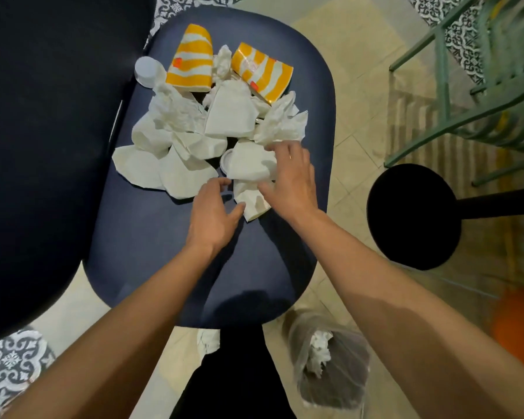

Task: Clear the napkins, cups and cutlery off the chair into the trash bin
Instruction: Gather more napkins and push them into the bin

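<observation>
Napkin heap covers the far half of the chair seat (152, 252); the half toward me is bare

- Nearest piece: crumpled napkin (250, 199), straight ahead of both hands and in the gap between them, toward the seat's right edge. Long axis runs roughly from me away toward the heap
- Just beyond it, a folded napkin (248, 161) lies on what looks like a white lid
- Left hand (214, 213): palm down, fingers loosely curled, thumb tip at the crumpled napkin's left edge. Nothing grasped
- Right hand (291, 179): further forward, fingers spread and laid over the right side of the folded napkin, thumb angled in toward the crumpled one. Resting, not closed on anything
- Right is the nearer hand to both pieces; the left only flanks them
- Judgement: next move is a two-handed scoop, hands closing inward on these two napkins
- Two orange-striped paper cups (191, 60) on their sides at the far end, a small white cup (148, 69) at the far left corner. Cutlery not clearly made out
- Trash bin (330, 367), bag-lined, on the floor off the seat's near right corner, below my right forearm, one napkin wad inside
</observation>
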A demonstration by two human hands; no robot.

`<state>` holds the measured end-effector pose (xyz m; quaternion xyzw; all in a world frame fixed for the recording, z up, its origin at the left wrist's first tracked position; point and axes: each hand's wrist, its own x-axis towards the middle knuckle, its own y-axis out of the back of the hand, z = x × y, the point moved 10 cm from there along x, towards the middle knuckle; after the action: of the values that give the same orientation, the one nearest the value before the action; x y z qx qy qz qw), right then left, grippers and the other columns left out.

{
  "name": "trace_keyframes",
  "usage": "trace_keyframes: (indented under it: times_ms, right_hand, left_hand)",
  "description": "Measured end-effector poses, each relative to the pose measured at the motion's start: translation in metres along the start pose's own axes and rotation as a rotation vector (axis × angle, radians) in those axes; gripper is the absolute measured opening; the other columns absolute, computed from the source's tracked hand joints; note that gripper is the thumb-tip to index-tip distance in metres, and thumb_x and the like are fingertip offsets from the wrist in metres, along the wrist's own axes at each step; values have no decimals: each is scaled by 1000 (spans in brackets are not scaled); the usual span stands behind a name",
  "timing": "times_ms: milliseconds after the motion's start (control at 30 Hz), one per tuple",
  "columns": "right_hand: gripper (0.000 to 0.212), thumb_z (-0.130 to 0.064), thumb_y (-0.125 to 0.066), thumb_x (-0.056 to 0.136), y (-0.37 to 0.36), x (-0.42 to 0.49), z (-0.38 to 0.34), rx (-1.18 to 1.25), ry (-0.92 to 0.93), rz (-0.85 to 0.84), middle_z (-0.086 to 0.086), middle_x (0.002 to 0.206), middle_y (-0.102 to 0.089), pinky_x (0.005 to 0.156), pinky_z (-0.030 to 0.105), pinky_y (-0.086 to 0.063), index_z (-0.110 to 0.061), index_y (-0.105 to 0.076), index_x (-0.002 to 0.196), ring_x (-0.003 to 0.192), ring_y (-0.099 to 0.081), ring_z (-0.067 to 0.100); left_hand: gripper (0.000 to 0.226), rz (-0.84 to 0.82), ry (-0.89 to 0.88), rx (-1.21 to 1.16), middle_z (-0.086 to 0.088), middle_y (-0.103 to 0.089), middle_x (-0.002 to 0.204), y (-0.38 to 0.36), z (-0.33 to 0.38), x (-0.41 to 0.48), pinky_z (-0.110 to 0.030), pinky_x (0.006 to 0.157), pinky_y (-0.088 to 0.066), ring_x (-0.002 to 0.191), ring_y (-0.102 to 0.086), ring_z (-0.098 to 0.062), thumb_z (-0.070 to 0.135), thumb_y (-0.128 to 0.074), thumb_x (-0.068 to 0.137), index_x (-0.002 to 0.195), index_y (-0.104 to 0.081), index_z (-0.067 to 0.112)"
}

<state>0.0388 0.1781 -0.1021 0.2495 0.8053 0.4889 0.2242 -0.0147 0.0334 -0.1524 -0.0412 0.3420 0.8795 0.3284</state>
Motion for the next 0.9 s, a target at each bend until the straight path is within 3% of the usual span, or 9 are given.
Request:
trace_keyframes:
  times_ms: [133, 233, 467, 633, 800, 900]
  right_hand:
    - [61, -8, -67, 70, -24, 24, -2, -92, 69, -147, 4, 132, -40, 99, 32, -30, -22, -47, 126, 122, -35, 22]
    - [57, -5, -65, 72, -36, 29, 0, -118, 99, -209, 4, 129, -41, 93, 31, -31, -22, -48, 125, 117, -37, 24]
    - [53, -8, -63, 71, -46, 21, 1, -131, 167, -242, 4, 118, -46, 84, 32, -34, -20, -49, 121, 107, -42, 24]
    - [51, -12, -62, 70, -48, 16, 1, -106, 159, -251, 4, 117, -47, 83, 32, -33, -18, -48, 119, 105, -43, 24]
    - [44, -14, -60, 73, -49, 13, 4, -110, 127, -247, 4, 113, -47, 76, 29, -27, -15, -46, 114, 102, -42, 23]
    - [36, -10, -56, 77, -44, 13, 9, -62, 79, -219, 4, 110, -49, 75, 30, -28, -13, -46, 111, 100, -43, 24]
  left_hand:
    - [51, 17, 143, -35, -2, -55, 113, -12, -13, 12, -25, 84, -40, 103, -52, -15, 23, -69, 80, 122, -45, 9]
    - [46, 37, 240, -58, 1, -51, 100, -20, -24, 13, -25, 75, -37, 93, -51, -15, 22, -70, 79, 115, -44, 9]
    - [42, 11, 317, -90, 2, -59, 93, -35, -34, 21, -24, 67, -36, 82, -54, -12, 22, -68, 79, 113, -46, 14]
    - [32, -32, 345, -79, 1, -62, 91, -40, -37, 23, -21, 59, -34, 82, -57, -14, 23, -66, 80, 107, -51, 14]
    - [39, -84, 403, -19, -4, -62, 103, -46, -41, 23, -25, 67, -36, 90, -56, -19, 26, -62, 83, 115, -50, 9]
    - [24, -105, 429, 15, -2, -63, 101, -49, -42, 23, -25, 70, -37, 95, -58, -23, 26, -60, 84, 102, -59, 11]
